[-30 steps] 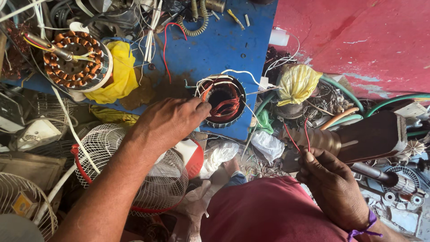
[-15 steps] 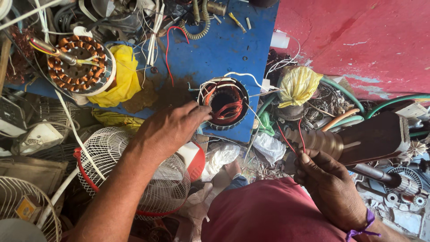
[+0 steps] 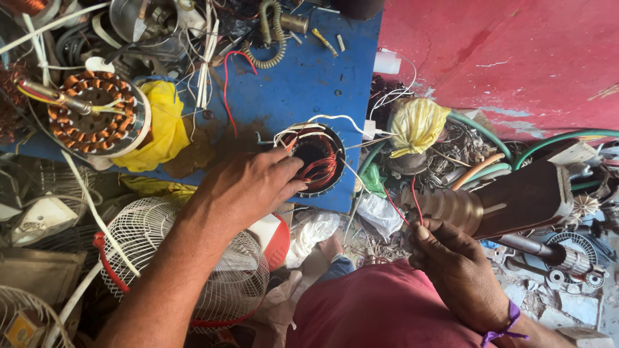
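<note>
The blue counter (image 3: 303,84) occupied the upper centre of the head view, with a red surface (image 3: 516,58) to its right. Loose parts and wiring crowded every edge. A white wire fan guard (image 3: 193,258) lay below the counter's near edge, and a large stator with copper coils (image 3: 97,116) sat at upper left on a yellow cloth (image 3: 164,125).

The small stator (image 3: 317,160) — a dark ring wound with red-orange wire — rested near the counter's front edge, its bore facing up toward the camera. White leads (image 3: 342,121) looped over its top rim.

The left hand (image 3: 248,187) lay just left of this stator and was the nearer hand by far. Its fingers (image 3: 287,169) were curled together and touched the ring's left rim, reaching into the windings; whether they pinched a wire could not be told. The stator lay directly right of, and slightly beyond, the fingertips.

The right hand (image 3: 451,264) was well apart, lower right, beside a dark cylindrical motor body (image 3: 516,200) whose long axis ran left to right. Its fingers were pressed together, pinching thin red wires (image 3: 412,206) that rose from the grip.
</note>
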